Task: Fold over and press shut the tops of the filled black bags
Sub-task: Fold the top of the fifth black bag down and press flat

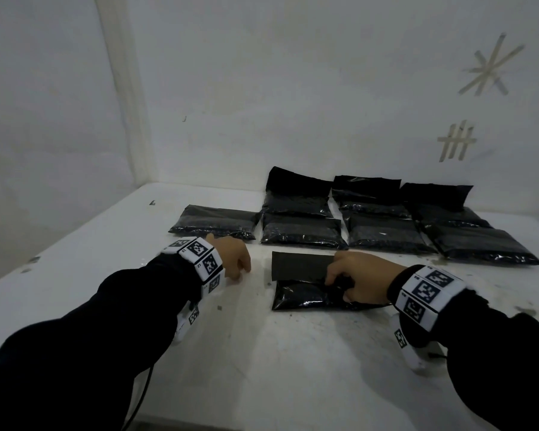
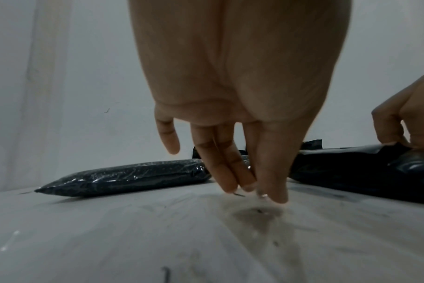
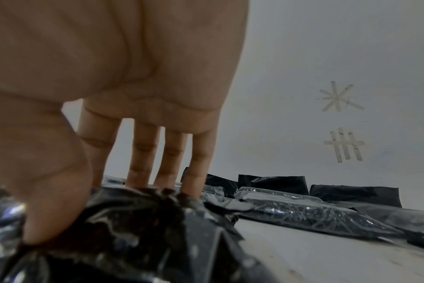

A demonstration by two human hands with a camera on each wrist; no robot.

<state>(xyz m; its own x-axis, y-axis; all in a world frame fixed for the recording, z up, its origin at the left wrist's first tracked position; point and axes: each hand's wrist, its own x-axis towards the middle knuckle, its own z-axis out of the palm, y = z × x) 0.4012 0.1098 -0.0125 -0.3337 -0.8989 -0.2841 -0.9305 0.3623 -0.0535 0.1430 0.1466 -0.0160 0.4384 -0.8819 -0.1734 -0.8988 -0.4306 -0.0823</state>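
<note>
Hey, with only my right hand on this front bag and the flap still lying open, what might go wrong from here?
1. The right hand grips the front bag near one end only, while the left hand just touches the table. The flap may fold crooked.
2. The film bunches under that grip in the right wrist view, so creases could get pressed into the closure.
3. The bag may slide toward the folded bags behind it.
</note>
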